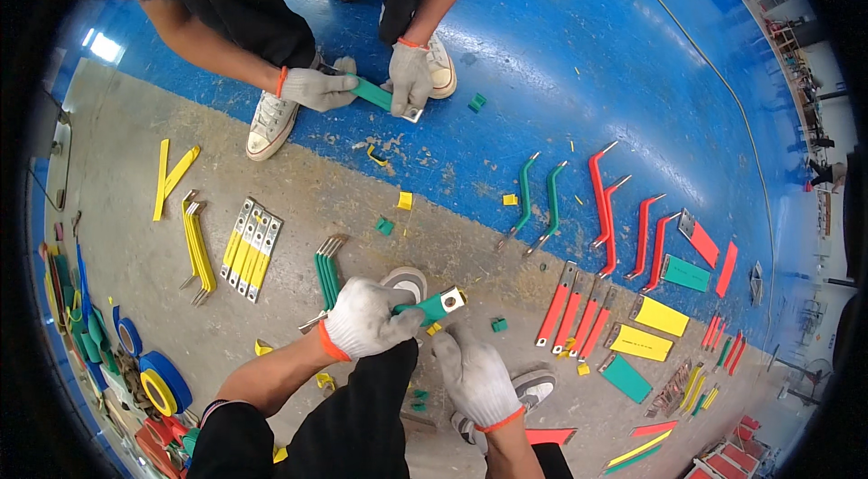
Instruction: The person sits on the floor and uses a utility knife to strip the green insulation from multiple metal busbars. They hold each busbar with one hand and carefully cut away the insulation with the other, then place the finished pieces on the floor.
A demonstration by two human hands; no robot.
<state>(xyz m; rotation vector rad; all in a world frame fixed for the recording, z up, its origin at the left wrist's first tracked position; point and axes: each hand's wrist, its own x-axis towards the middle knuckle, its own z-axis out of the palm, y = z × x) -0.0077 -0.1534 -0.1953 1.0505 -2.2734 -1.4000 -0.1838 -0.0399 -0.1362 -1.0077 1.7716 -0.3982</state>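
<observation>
Green bar (435, 308) sits just below the middle of the frame, over the floor, its bare metal end (451, 301) with the hole pointing right and a little upward.

Going from the left, yellow flat bars (250, 253) lie side by side on the floor, then green bent bars (325, 271), close beside my left wrist. I should keep that forearm off them while I work.

Next comes my left grip (362, 321), closed around the green part, leaving the metal end free. That seems a good hold to me: firm on the cover, thumb along the bar, so the end won't twist if I press on it.

At upper centre, a co-worker's gloved hands (411, 81) hold another green bar; I have room, being well apart.

My right grip (470, 375) is below the metal end and apart from it, fingers pointing up; whether it pinches anything small, I cannot tell. To work that end well, I would bring it in from the side, brace the tip and keep my fingers off the edges.

Farther right, a green scrap (499, 324) lies on the floor, then red flat bars (571, 312) in a row, best left undisturbed.
</observation>
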